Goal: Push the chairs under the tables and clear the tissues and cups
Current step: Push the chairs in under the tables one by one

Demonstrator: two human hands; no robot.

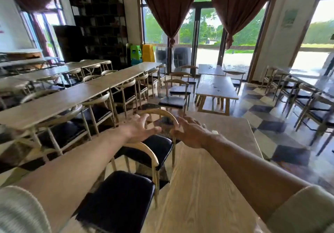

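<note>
Both my arms reach forward over a light wooden table. My left hand and my right hand hover with spread fingers at the curved wooden backrest of a chair with a black seat. The fingers are close to the rail, not closed on it. A second chair with a black seat stands nearer to me, partly under the table's left edge. I see no tissues or cups in view.
Long rows of tables with tucked chairs fill the left. Ahead, two chairs stand away from a darker table. More chairs line the right. The floor is checkered tile; glass doors with curtains lie ahead.
</note>
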